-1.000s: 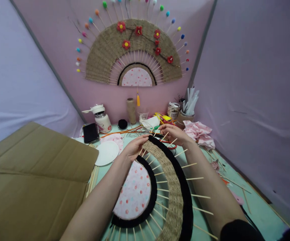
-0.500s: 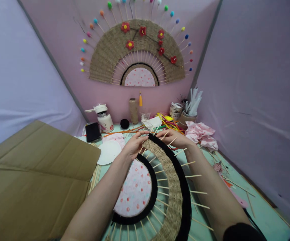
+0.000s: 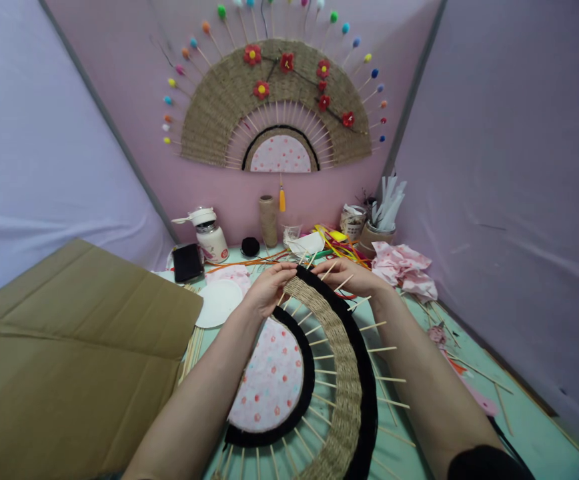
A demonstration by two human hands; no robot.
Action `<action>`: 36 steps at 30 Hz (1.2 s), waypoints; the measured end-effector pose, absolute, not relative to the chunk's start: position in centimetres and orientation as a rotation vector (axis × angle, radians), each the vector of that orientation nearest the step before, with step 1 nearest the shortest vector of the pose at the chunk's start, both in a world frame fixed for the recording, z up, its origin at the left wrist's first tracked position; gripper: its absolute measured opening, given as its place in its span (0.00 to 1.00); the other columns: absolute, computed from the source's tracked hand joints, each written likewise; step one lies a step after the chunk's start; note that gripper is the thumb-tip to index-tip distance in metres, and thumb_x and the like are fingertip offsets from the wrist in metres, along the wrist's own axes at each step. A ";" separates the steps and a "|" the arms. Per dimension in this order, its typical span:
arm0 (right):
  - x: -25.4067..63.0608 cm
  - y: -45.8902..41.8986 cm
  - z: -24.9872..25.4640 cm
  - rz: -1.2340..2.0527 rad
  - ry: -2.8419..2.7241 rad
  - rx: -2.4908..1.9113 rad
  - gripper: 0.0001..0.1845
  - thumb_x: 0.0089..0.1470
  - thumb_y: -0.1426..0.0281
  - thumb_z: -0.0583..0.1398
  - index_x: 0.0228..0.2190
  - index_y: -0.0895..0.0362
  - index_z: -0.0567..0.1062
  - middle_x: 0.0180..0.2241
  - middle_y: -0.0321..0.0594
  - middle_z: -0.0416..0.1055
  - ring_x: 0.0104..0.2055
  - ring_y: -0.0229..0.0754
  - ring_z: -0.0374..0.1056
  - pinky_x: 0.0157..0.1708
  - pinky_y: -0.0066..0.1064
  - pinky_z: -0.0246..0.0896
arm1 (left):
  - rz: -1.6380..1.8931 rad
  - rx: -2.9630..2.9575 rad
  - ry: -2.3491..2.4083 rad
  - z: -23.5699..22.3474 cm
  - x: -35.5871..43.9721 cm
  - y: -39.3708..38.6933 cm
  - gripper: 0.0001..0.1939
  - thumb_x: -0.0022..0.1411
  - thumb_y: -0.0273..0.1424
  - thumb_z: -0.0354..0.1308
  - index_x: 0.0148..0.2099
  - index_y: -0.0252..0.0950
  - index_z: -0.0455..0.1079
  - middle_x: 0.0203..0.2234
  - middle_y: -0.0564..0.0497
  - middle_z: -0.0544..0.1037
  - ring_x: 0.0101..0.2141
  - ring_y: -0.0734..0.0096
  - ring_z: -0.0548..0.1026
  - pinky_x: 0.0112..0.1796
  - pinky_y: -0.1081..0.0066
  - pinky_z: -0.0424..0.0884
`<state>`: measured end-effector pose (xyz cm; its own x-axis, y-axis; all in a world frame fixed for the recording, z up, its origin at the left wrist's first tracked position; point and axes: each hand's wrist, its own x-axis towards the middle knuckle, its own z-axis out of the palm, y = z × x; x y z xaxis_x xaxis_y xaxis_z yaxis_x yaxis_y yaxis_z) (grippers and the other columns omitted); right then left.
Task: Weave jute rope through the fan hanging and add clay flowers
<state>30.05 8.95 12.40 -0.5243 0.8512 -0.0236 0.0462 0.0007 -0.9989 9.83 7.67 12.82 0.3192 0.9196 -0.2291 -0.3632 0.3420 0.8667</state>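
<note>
A half-made woven fan [image 3: 342, 373] lies on the green table, with a pink dotted centre, a black ring, a jute band, an outer black band and wooden skewer spokes. My left hand [image 3: 268, 288] pinches the far end of the jute band, fingers closed. My right hand [image 3: 348, 277] rests on the outer black band at the same far end, fingers curled among the skewer tips. What its fingers hold is hidden.
A finished fan with red flowers [image 3: 275, 100] hangs on the pink wall. A brown cardboard sheet [image 3: 69, 360] covers the left. A white flask [image 3: 209, 237], black phone [image 3: 187, 262], jute spool [image 3: 268, 220], white paper disc [image 3: 218, 303], pink cloth [image 3: 403, 267] and coloured cords [image 3: 337, 247] crowd the back.
The fan has turned a little between my hands and both hands have shifted slightly along its far end. The view rose slightly.
</note>
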 end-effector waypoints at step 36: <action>32.2 9.7 12.3 1.392 -1.417 -0.898 0.13 0.46 0.62 0.65 0.29 0.58 0.71 0.17 0.27 0.54 0.18 0.28 0.47 0.19 0.26 0.36 | 0.923 0.749 0.626 13.5 8.4 8.2 0.11 0.54 0.19 0.55 0.42 0.27 0.71 0.34 0.42 0.80 0.33 0.66 0.79 0.37 0.70 0.74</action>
